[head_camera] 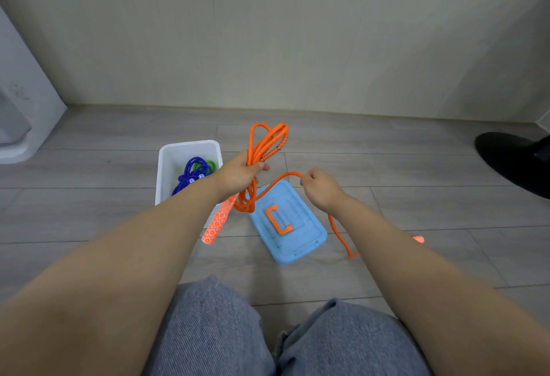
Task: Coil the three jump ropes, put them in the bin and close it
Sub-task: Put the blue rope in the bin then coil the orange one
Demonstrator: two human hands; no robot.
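Left hand (238,174) clenched around a bundle of orange rope (262,149) loops, held above the floor (104,167), one patterned handle (218,221) dangling below the wrist. Right hand (320,188) pinching the loose strand, which trails down past the forearm toward a second handle (419,238), mostly hidden. White bin (175,155) open, blue rope (192,174) inside, perhaps a green one (210,164) behind it. Blue lid (300,235) lying flat just beside the bin.

Home room, grey plank floor (119,173), plain wall (268,33)
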